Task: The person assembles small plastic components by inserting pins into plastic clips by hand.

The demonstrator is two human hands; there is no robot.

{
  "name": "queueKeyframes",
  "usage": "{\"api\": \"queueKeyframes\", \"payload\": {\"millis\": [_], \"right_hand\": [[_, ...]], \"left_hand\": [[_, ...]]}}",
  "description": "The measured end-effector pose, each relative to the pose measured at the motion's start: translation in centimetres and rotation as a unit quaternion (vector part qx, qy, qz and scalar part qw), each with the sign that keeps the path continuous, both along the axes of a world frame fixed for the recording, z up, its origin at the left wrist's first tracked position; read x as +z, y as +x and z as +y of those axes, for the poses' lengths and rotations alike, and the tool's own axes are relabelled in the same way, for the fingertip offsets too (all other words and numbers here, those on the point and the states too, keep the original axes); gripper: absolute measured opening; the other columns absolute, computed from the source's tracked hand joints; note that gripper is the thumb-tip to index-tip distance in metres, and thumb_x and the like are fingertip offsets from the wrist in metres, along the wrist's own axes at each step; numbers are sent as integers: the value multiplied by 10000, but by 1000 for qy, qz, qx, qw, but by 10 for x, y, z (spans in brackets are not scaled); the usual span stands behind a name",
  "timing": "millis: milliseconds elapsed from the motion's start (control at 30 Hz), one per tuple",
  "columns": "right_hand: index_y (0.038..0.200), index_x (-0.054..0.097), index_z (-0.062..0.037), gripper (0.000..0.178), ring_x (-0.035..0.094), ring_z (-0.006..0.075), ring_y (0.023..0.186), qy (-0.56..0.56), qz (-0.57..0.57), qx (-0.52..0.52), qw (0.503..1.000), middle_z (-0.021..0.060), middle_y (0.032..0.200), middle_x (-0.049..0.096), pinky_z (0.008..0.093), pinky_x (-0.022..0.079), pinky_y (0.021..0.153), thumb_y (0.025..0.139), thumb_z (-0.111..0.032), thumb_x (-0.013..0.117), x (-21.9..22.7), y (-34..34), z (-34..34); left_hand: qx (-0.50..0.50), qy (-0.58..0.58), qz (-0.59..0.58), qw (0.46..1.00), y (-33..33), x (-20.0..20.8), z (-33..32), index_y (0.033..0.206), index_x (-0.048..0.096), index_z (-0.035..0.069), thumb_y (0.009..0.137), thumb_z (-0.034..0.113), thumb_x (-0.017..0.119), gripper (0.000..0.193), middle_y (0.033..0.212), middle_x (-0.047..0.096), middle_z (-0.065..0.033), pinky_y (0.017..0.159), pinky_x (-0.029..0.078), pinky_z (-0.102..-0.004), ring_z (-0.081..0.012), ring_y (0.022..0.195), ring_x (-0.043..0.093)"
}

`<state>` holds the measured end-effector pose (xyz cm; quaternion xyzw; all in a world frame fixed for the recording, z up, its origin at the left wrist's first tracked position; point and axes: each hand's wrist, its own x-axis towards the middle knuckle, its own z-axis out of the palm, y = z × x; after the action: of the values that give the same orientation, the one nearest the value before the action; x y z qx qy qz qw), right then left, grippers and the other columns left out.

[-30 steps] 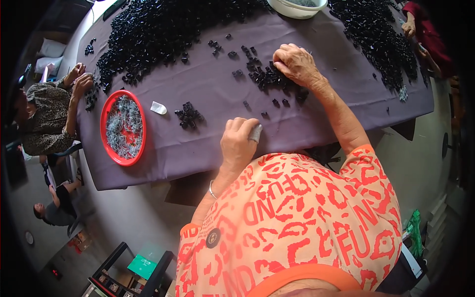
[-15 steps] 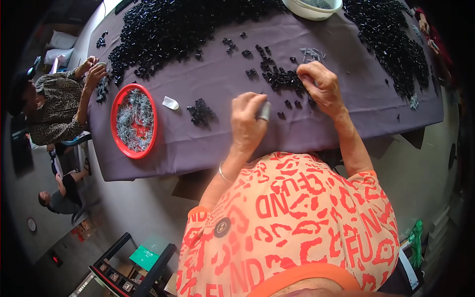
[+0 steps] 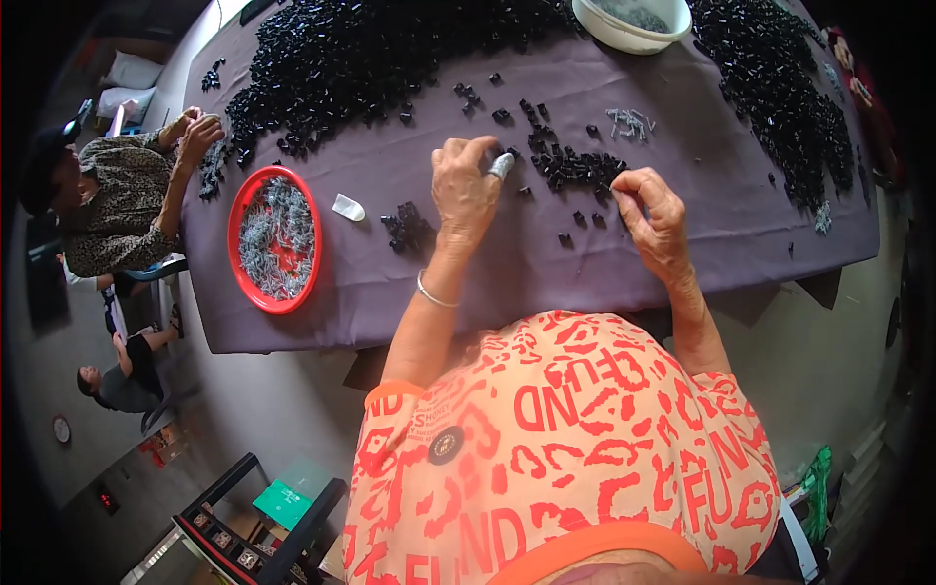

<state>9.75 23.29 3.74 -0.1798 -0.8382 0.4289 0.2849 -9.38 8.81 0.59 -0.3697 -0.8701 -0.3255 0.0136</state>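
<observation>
My left hand point(image 3: 462, 193) reaches over the table with its fingers curled. A pale cover point(image 3: 501, 165) sits on its thumb, and thumb and forefinger close at a small black plastic piece point(image 3: 513, 152). My right hand point(image 3: 653, 219) is pinched at the right end of a loose cluster of black plastic pieces point(image 3: 565, 168); whatever is between its fingertips is too small to make out. Several single black pieces lie just below that cluster. Beyond my right hand is a small pile of grey pins point(image 3: 631, 124). Another group of black pieces point(image 3: 407, 227) lies left of my left wrist.
A red oval tray point(image 3: 233, 239) of grey pins stands at the left, beside a white cover point(image 3: 348, 208). Large black heaps point(image 3: 331, 73) spread along the far side and right point(image 3: 775, 97). A white bowl point(image 3: 624, 41) stands far back. At the left edge another person point(image 3: 122, 200) works with both hands.
My left hand has moved away from me and slightly left, up to the black pieces. My right hand has drawn back slightly towards me. The whole view has shifted a little.
</observation>
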Motion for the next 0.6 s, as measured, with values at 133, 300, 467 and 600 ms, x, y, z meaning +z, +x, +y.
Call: {"api": "queueKeyframes", "payload": {"millis": [133, 300, 467, 600], "right_hand": [[882, 574, 1, 89, 544, 142, 689, 1, 8, 1, 1000, 66, 803, 569, 242, 447, 638, 819, 61, 594, 1, 2, -1], [884, 568, 1, 83, 535, 128, 685, -23, 14, 1, 1000, 59, 774, 553, 243, 443, 628, 825, 53, 596, 4, -3, -5], [869, 560, -11, 118, 510, 148, 651, -25, 26, 9, 999, 67, 769, 537, 263, 435, 600, 791, 77, 576, 6, -8, -15], [856, 560, -13, 147, 531, 196, 671, -24, 39, 70, 997, 89, 779, 537, 284, 445, 608, 756, 94, 573, -5, -21, -31]], "left_hand": [[-7, 48, 42, 998, 2, -3, 4, 904, 662, 102, 723, 124, 731, 194, 861, 612, -61, 750, 451, -352, -249, 828, 546], [-38, 107, 123, 986, -1, -8, -1, 891, 587, 47, 762, 22, 670, 155, 859, 614, -110, 731, 470, -374, -279, 823, 593], [35, 308, -319, 896, 12, 16, -18, 928, 582, 1, 846, -12, 565, 84, 870, 616, -98, 668, 519, -301, -198, 772, 627], [19, 341, -618, 708, 30, 8, -45, 1042, 599, -18, 887, -1, 535, 168, 919, 633, -84, 674, 540, -272, -155, 787, 631]]}}
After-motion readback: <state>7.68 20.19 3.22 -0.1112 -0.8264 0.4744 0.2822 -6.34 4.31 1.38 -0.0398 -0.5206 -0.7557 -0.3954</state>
